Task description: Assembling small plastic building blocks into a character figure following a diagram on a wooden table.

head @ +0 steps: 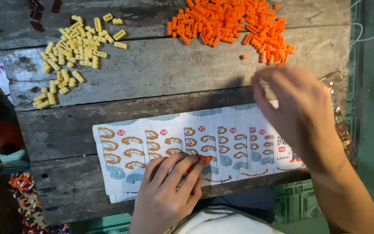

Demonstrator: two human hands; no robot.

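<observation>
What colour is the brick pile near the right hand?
Orange pile, seen clearly in the head view.

Table (161, 73) is rough, weathered grey wood with cracks and worn patches, the instruction sheet (221, 125) is smooth matt printed paper, and both the orange bricks (230, 21) and yellow bricks (74, 43) look like slightly glossy plastic.

Weathered grey wooden plank table (152, 69), loaded.
On it lie a heap of small orange plastic bricks (230, 24), scattered pale yellow plastic bricks (76, 45), and a white printed instruction sheet (239, 143).
</observation>
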